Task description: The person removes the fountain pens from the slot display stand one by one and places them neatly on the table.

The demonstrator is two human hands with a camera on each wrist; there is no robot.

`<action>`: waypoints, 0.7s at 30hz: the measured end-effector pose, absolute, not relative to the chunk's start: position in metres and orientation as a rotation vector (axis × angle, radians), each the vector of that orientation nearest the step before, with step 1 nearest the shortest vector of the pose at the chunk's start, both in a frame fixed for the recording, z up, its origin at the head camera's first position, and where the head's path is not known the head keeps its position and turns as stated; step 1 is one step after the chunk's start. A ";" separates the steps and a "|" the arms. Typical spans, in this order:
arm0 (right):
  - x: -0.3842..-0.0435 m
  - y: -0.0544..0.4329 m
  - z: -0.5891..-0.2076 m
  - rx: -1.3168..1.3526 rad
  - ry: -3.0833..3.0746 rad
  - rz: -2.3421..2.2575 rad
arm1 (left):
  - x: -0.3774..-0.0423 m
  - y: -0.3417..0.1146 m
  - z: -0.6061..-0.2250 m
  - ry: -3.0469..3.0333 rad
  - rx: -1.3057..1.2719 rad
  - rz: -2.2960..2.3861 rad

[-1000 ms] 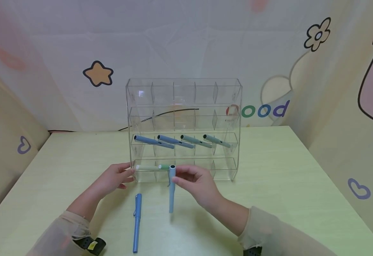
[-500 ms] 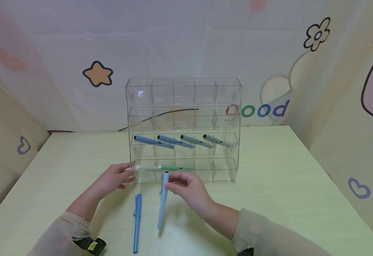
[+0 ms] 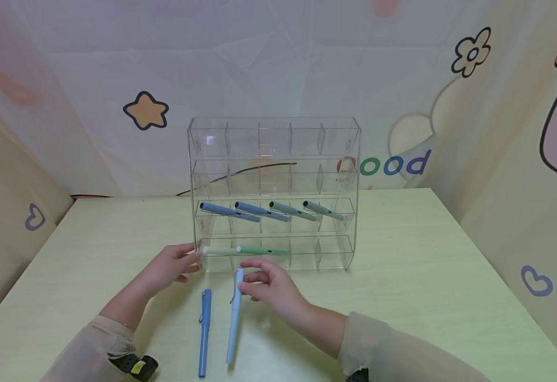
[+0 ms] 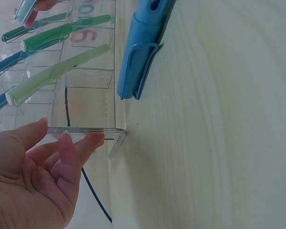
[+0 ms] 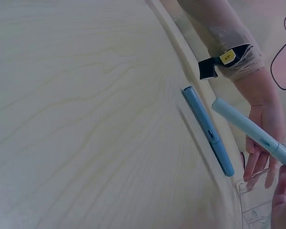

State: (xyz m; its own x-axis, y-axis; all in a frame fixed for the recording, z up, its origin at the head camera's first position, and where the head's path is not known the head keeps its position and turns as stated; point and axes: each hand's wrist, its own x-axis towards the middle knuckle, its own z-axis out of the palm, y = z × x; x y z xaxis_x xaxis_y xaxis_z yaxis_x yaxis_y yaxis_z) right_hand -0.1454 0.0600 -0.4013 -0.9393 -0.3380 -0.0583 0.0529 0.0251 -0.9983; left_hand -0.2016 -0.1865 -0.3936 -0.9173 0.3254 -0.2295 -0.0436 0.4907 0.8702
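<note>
My left hand (image 3: 175, 265) holds the left side edge of a clear acrylic pen rack (image 3: 274, 215). In the left wrist view, thumb and fingers meet that panel edge. With thumb and fingers, my right hand (image 3: 271, 286) pinches a light blue pen (image 3: 233, 323) near its clip end, tilted in front of the rack. Its lower end points toward me. Left of it, a darker blue pen (image 3: 204, 334) lies on the table, clip end toward the rack. On the lowest tier sit a pale green pen (image 3: 218, 250) and a green pen (image 3: 259, 250).
One tier up lie two blue pens, such as the leftmost blue pen (image 3: 228, 211), and two grey-green pens, such as the rightmost grey-green pen (image 3: 323, 209). The rack stands on a pale wood-grain table (image 3: 426, 297), before a printed cloth backdrop (image 3: 278, 63).
My right hand has moved left and toward me with the light blue pen, away from the rack, uncovering the green pen's end. My left hand has stayed in place.
</note>
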 end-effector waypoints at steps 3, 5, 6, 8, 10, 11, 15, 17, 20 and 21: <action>-0.145 0.059 -0.402 -0.307 2.043 -1.966 | -0.202 -0.187 -0.393 2.375 0.237 1.402; -0.145 0.058 -0.401 -0.310 2.055 -1.956 | -0.203 -0.187 -0.393 2.375 0.239 1.400; -0.145 0.058 -0.401 -0.309 2.058 -1.956 | -0.203 -0.187 -0.393 2.377 0.241 1.398; -0.146 0.057 -0.401 -0.305 2.060 -1.954 | -0.203 -0.187 -0.393 2.378 0.241 1.394; -0.147 0.056 -0.402 -0.303 2.060 -1.952 | -0.203 -0.187 -0.393 2.382 0.243 1.391; -0.148 0.055 -0.402 -0.301 2.062 -1.947 | -0.203 -0.187 -0.393 2.382 0.238 1.392; -0.152 0.052 -0.407 -0.280 2.071 -1.924 | -0.203 -0.187 -0.393 2.390 0.240 1.391; -0.153 0.051 -0.408 -0.269 2.079 -1.905 | -0.203 -0.187 -0.394 2.395 0.238 1.387; -0.155 0.049 -0.411 -0.257 2.089 -1.878 | -0.203 -0.187 -0.394 2.400 0.234 1.381; -0.155 0.049 -0.411 -0.257 2.094 -1.867 | -0.203 -0.187 -0.394 2.400 0.232 1.381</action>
